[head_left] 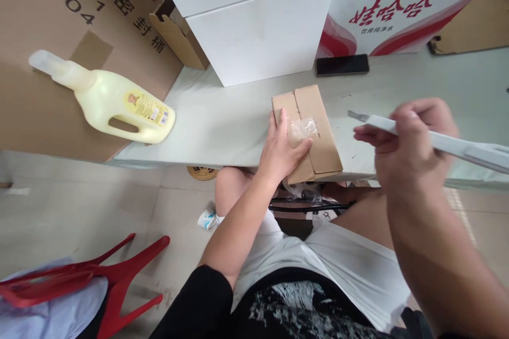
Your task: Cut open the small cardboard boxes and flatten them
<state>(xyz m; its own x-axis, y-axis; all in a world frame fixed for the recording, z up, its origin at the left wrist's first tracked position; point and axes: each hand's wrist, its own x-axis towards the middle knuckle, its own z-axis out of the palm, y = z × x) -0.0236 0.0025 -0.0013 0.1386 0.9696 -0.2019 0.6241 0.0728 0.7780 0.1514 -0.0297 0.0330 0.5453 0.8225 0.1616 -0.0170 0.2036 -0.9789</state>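
Observation:
A small brown cardboard box (324, 140) lies on the covered table, close to its front edge. Clear tape (304, 128) crosses the seam on its top face. My left hand (280, 148) grips the box at its left side, thumb over the top and fingers toward the left edge. To the right of the box, my right hand (413, 137) is closed around a white utility knife (457, 145). The knife's metal tip points left toward the box, apart from it. Slight motion blur softens the right hand.
A yellow detergent bottle (119, 103) is at the left, before a large carton (35, 95). White boxes (258, 32) stand along the back, with a black phone (342, 64) in front. A red plastic chair (119, 275) is on the floor at lower left.

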